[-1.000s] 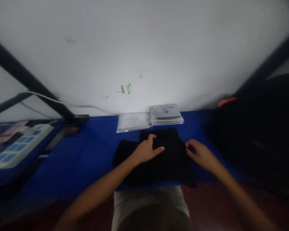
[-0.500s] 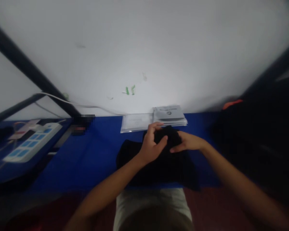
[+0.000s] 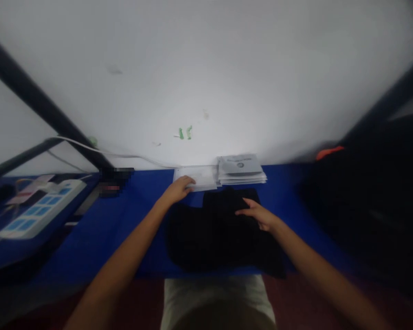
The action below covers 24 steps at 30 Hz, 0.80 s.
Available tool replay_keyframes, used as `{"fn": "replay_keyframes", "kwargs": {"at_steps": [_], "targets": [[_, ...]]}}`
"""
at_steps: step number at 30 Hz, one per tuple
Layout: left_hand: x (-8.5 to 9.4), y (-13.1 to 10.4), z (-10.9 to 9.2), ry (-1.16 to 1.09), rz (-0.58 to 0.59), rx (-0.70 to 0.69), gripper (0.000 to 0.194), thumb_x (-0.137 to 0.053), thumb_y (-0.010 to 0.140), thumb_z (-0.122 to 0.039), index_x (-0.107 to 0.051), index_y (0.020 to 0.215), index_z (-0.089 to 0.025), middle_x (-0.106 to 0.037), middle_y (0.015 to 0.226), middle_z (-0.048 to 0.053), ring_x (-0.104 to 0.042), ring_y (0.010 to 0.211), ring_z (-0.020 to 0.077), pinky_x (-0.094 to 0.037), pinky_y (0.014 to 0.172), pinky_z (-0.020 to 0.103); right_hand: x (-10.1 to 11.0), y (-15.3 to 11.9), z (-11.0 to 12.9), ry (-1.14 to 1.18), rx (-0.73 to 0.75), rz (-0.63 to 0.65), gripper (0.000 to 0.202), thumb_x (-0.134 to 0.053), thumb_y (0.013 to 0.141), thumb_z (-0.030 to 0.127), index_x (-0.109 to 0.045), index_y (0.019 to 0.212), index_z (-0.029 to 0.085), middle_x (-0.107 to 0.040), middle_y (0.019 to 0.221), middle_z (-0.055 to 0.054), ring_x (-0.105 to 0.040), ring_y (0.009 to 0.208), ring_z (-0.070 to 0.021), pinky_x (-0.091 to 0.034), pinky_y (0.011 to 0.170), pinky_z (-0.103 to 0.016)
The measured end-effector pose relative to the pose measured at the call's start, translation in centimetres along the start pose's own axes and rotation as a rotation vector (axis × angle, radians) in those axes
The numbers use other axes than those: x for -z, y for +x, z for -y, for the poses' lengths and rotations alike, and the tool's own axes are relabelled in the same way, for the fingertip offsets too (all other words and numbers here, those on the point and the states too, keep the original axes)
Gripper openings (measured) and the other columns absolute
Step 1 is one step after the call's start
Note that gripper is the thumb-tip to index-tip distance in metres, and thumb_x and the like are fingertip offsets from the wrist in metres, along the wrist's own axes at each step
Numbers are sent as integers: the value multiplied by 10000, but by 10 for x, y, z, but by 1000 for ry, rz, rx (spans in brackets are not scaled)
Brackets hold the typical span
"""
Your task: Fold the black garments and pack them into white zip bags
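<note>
Black cloth (image 3: 206,233) lies in a loose, folded heap near the front of the blue-covered table. My right hand (image 3: 259,214) pinches its upper right part between thumb and fingers. Behind the cloth lie flat white packets (image 3: 204,174) that look like plastic bags. My left hand (image 3: 181,189) rests on their left front edge, fingers bent over the top and slightly apart. Right beside them is a stack of grey-white packets (image 3: 242,167) with a dark round mark and print on top, touched by neither hand.
A white power strip with blue sockets (image 3: 43,208) sits at the left, with cables around it. Dark frame posts (image 3: 51,98) slant up on both sides. A large dark mass (image 3: 371,206) fills the right, and a white wall (image 3: 206,68) stands behind.
My left hand has left the black cloth and moved left and back onto the white packets. My right hand stays at the cloth, which now lies flatter at its back edge.
</note>
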State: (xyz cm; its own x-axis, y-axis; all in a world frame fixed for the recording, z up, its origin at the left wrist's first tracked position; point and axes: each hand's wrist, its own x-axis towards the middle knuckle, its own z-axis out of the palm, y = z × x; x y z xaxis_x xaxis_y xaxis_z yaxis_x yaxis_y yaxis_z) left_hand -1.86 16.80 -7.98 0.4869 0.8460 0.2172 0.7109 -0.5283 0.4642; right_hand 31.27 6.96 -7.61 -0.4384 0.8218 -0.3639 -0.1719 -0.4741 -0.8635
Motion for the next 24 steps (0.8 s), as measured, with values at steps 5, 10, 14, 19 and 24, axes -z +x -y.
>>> {"fn": "replay_keyframes", "kwargs": {"at_steps": [5, 10, 14, 19, 24], "targets": [[6, -1, 11, 29, 69, 0, 252, -629, 830, -362, -655, 1004, -182, -670, 1083, 85, -616, 1032, 240, -463, 935, 360, 2, 1, -2, -7, -2, -10, 392, -789, 665, 159, -652, 1029, 206, -743, 867, -14, -717, 708, -162, -585, 623, -234], [14, 0, 7, 138, 105, 3, 229, -488, 923, -342, -655, 969, -193, -693, 1012, 64, -638, 947, 204, -471, 844, 297, 2, 1, -3, 1, -2, 3, 406, -792, 665, 158, -651, 1043, 202, -747, 901, -23, -720, 736, -167, -586, 639, -238], [18, -4, -5, 282, 82, 34, 289, -412, 952, -336, -649, 942, -172, -675, 933, 93, -629, 888, 232, -453, 759, 308, 1, 1, -3, 1, 1, 5, 433, -783, 669, 157, -645, 1077, 206, -746, 910, -26, -721, 748, -171, -587, 652, -247], [21, -21, -43, 399, 68, 19, 315, -388, 960, -290, -561, 1215, -223, -626, 1061, 79, -620, 785, 192, -436, 677, 283, 2, 0, -3, -4, 11, -3, 411, -781, 673, 160, -649, 1060, 208, -745, 902, -21, -721, 760, -173, -586, 673, -255], [26, -43, -83, 448, 133, -61, 199, -449, 901, -222, -644, 899, -182, -576, 878, 43, -574, 675, 149, -420, 626, 257, 5, -2, 2, -7, 31, 22, 422, -799, 652, 154, -653, 1044, 207, -747, 894, -13, -719, 751, -166, -581, 683, -249]]}}
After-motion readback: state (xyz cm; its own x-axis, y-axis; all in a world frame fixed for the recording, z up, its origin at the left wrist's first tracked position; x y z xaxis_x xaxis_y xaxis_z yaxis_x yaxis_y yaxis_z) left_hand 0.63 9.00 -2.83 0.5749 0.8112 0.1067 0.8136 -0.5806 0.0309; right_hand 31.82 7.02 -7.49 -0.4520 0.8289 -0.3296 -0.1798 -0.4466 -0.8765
